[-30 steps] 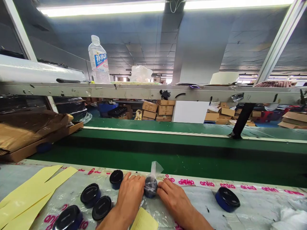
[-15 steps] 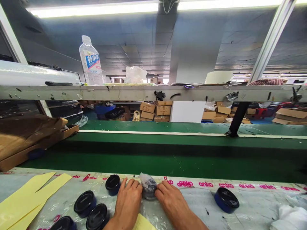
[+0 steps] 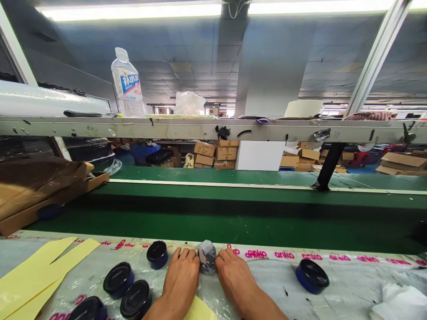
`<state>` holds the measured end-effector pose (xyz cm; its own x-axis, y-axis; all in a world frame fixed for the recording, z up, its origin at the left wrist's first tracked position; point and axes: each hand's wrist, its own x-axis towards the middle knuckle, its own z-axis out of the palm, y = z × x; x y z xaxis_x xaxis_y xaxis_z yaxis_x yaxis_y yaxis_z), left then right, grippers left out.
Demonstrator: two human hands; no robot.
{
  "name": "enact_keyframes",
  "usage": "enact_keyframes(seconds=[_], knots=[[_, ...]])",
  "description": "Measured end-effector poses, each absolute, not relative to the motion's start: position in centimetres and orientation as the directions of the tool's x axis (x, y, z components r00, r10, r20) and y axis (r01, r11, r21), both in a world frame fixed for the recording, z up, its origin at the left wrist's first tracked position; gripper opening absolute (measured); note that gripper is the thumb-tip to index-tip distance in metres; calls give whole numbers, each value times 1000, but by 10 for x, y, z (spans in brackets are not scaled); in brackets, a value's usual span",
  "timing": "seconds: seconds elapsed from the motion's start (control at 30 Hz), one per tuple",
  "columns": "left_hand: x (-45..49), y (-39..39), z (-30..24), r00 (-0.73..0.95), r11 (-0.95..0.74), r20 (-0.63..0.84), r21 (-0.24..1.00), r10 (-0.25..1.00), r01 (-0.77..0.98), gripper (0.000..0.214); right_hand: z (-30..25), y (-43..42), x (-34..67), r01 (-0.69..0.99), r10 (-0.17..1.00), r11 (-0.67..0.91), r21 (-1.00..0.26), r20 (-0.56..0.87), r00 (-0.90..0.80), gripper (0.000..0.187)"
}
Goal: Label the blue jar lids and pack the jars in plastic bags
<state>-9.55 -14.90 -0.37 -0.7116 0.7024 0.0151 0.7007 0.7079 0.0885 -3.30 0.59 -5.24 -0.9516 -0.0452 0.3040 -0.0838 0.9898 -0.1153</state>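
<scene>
Between my hands stands a round dark container wrapped in a clear plastic bag (image 3: 207, 258). My left hand (image 3: 182, 275) closes on its left side with bent fingers, and my right hand (image 3: 236, 276) grips the right side the same way. Fingertips and thumbs are partly hidden behind the knuckles. Just left of my left hand are several round black-lidded blue containers, among them one near the back (image 3: 157, 254) and another (image 3: 118, 279) closer to me. A yellow sheet (image 3: 200, 310) pokes out between my forearms.
Another black-lidded container (image 3: 312, 276) sits to the right, near crumpled white plastic (image 3: 398, 302). Yellow paper strips (image 3: 40, 280) lie at left. Beyond the table runs a green conveyor belt (image 3: 200, 222), with a cardboard box (image 3: 20, 213) at its left. A shelf rail (image 3: 187, 129) crosses above, carrying a bottle (image 3: 128, 84).
The plastic over the wrapped container is now drawn closer around it; its loose top no longer sticks out to the left. My hands have barely shifted. The view has tilted slightly.
</scene>
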Motion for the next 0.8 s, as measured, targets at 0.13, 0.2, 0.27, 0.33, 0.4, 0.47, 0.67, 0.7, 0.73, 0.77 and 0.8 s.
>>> enact_keyframes(seconds=[0.13,0.2,0.27,0.33,0.4,0.47,0.67,0.7,0.73,0.77,0.8], knots=[[-92,-149,1,-694,685,23,140,720,715,30,-39,-1,-27,-132,-100,984,-117,249,-963,18],[-91,-154,7,-700,684,50,173,712,708,24,-29,0,-22,-116,-84,984,-132,225,-971,20],[-94,-161,13,-719,692,83,214,691,690,17,-19,6,-16,-80,-48,985,-151,205,-978,20],[-100,-168,19,-750,709,99,265,654,653,24,-9,14,-12,0,33,986,-169,192,-981,16],[-106,-173,23,-765,710,88,318,637,628,44,-4,21,-11,93,143,968,-232,205,-968,20],[-110,-172,23,-745,681,65,359,663,638,58,-7,23,-13,86,172,935,-343,228,-958,29],[-111,-156,15,-725,681,-15,357,688,639,30,-43,3,-22,-32,127,876,-480,295,-947,39],[-111,-155,14,-727,685,-21,354,686,636,30,-46,2,-22,-32,131,876,-482,301,-945,40],[-113,-154,15,-726,685,-27,358,687,635,30,-46,1,-22,-39,124,872,-488,296,-947,40],[-114,-155,17,-721,679,-35,369,692,634,30,-44,2,-22,-50,110,864,-501,284,-952,40],[-116,-155,20,-711,669,-46,388,701,634,29,-41,4,-22,-60,98,853,-519,271,-958,40]])
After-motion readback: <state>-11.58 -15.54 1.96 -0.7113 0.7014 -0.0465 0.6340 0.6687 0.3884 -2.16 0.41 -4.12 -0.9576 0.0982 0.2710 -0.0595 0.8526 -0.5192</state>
